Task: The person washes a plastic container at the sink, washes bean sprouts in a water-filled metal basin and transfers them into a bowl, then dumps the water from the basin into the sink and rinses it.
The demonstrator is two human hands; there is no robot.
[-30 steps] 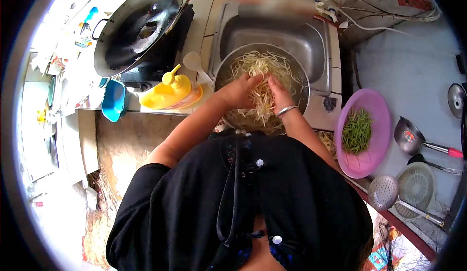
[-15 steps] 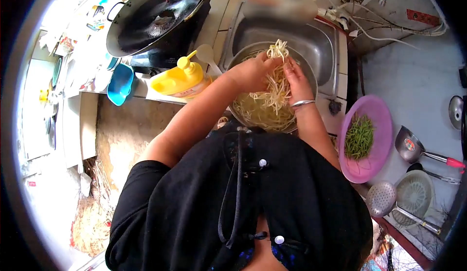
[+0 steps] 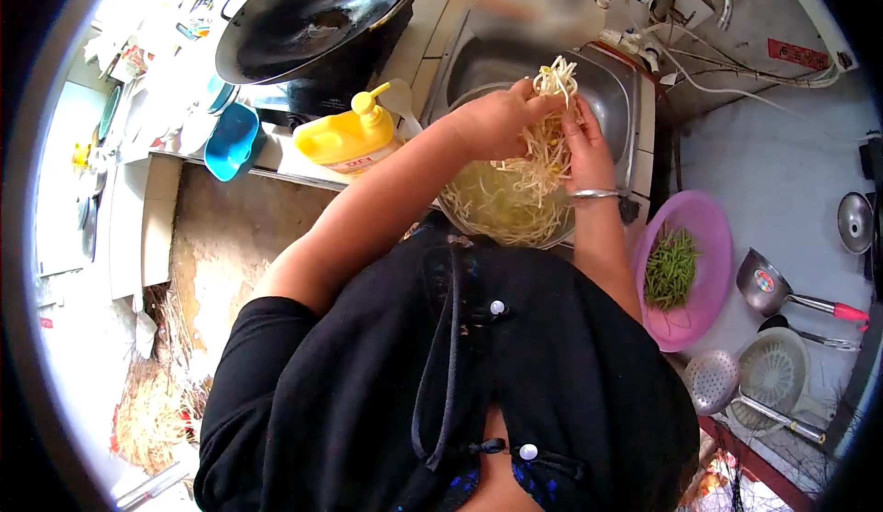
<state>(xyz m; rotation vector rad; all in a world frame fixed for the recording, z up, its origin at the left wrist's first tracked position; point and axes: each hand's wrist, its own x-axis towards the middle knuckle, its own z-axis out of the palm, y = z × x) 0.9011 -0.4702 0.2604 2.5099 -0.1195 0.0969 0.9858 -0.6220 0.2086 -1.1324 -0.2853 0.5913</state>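
Both hands grip a bunch of pale bean sprouts (image 3: 550, 149) between them, its top ends poking out above the fingers. My left hand (image 3: 504, 121) curls round the bunch from the left. On the other side, my right hand (image 3: 586, 149), with a silver bangle on the wrist, closes against it. Below them is a round metal basin (image 3: 457, 100) of cloudy yellowish water, with more sprouts floating in it. The hands hide part of its far side. Behind and beneath the basin lies a stainless steel sink (image 3: 618, 93).
Left of the sink stand a yellow pump bottle (image 3: 340, 139), a blue container (image 3: 232, 141) and a large wok (image 3: 317, 29) on a stove. To the right are a pink basin (image 3: 713, 264) holding green beans (image 3: 671, 271), a ladle (image 3: 763, 282), a skimmer (image 3: 713, 381) and a colander (image 3: 777, 369).
Both hands have shifted slightly up and to the right with the bean sprouts, partly clear of the basin's middle. The whole view has tilted a little.
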